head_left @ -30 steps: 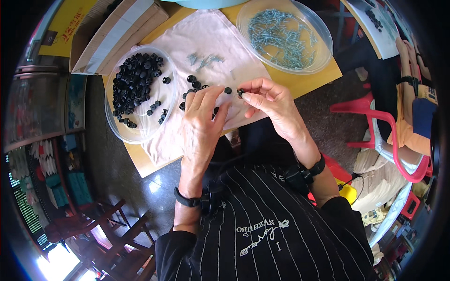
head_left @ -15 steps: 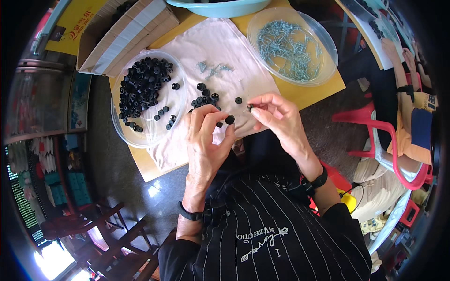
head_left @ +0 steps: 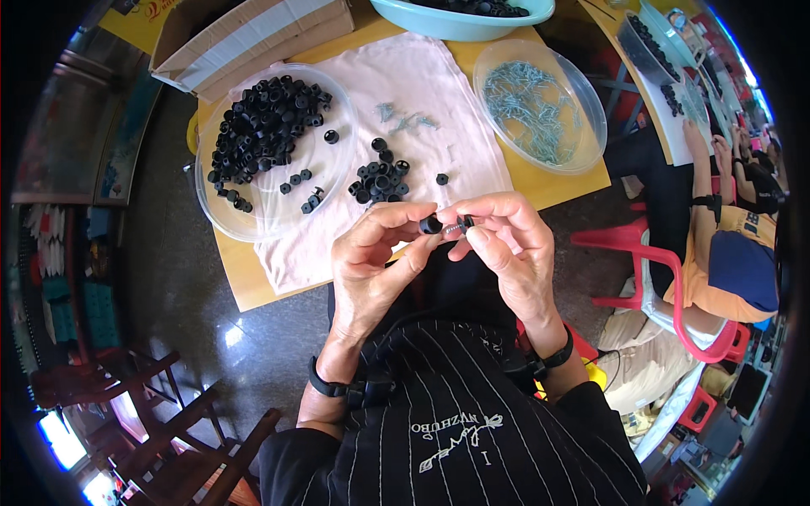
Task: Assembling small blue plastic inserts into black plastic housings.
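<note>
Between the thumb and fingers of my left hand [head_left: 369,257] is a round black cap [head_left: 430,224]. My right hand [head_left: 521,257] pinches a small black knob [head_left: 466,222], with a silver screw [head_left: 453,228] sticking out of it toward the cap. The two pieces are close together in front of my chest; whether the screw tip touches the cap I cannot tell. Just beyond my hands, a cluster of black caps and knobs [head_left: 380,179] lies on a pale pink cloth [head_left: 472,152]. One small black knob [head_left: 442,179] sits apart to its right.
At left on the table, a clear round tray [head_left: 211,221] holds a heap of black parts. Another clear tray [head_left: 591,143] at right holds many screws. Loose screws [head_left: 409,120] lie on the cloth. A cardboard box [head_left: 253,42] and blue basin [head_left: 464,27] stand behind; a red chair [head_left: 624,244] is right.
My hands have come together from apart, bringing the cap and the knob close to each other. The screw in the knob now shows clearly. The whole view has shifted slightly.
</note>
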`<state>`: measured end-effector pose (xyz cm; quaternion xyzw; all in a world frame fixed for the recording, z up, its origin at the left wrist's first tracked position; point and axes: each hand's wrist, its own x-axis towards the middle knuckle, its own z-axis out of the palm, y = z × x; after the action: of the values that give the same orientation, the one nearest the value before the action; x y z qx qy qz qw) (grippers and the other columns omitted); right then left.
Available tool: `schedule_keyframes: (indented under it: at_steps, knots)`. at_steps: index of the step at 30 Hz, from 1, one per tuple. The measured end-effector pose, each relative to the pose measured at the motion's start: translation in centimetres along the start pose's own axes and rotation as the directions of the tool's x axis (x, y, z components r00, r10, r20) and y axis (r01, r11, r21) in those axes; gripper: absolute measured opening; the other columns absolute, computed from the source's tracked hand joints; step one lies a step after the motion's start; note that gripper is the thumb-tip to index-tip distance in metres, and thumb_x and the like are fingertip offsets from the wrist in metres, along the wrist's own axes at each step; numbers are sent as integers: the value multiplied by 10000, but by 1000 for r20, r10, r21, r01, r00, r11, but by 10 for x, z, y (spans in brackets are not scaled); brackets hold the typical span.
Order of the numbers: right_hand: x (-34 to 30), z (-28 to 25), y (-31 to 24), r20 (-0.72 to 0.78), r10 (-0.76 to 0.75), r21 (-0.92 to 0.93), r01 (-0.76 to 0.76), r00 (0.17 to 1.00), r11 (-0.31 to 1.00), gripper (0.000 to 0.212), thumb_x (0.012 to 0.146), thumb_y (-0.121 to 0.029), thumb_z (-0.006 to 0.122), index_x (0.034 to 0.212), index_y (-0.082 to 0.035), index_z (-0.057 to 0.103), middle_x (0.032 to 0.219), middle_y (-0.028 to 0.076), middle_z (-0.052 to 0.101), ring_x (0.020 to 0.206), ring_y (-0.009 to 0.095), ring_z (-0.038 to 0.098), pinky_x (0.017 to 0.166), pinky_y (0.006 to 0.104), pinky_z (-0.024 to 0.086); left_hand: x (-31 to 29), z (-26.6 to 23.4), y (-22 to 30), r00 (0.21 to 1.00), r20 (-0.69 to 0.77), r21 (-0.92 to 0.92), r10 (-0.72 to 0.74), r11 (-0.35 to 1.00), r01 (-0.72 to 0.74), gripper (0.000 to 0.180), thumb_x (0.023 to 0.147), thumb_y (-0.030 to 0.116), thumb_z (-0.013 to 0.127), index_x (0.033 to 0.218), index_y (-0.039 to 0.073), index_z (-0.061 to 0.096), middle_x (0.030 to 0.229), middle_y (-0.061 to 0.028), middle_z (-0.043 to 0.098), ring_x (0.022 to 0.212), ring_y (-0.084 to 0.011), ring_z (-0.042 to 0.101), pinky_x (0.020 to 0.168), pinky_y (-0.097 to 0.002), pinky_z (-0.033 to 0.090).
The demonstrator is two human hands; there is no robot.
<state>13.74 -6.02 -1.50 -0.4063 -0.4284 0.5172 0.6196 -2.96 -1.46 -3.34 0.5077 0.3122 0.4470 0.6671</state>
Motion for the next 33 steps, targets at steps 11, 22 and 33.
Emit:
schedule_keyframes:
  at_steps: [11,22,33]
  knots:
    - [-1,14,-3,-49,28,79,-24,998,997,211,938,-85,574,1125,8,550,1038,121,640,891,165,653,742,264,547,1,-7,5,994,69,-120,89,990,-80,273,860,-57,638,1132,-26,633,1105,-94,584,914,-138,608,841,-257,517]
    - [8,4,5,-9,183,305,-171,983,937,235,944,-130,579,1144,-7,576,1045,110,658,901,154,664,707,277,570,-7,3,8,995,-80,-158,65,984,-77,247,856,-36,645,1097,-26,587,992,-82,639,885,-173,657,812,-300,551]
    - [9,12,-16,29,-167,-222,169,986,960,229,922,11,568,1149,38,565,1029,142,660,902,172,680,769,266,565,-3,8,2,997,-73,-325,11,945,-34,261,889,35,633,1138,-31,586,971,-108,672,876,-177,664,828,-303,544]
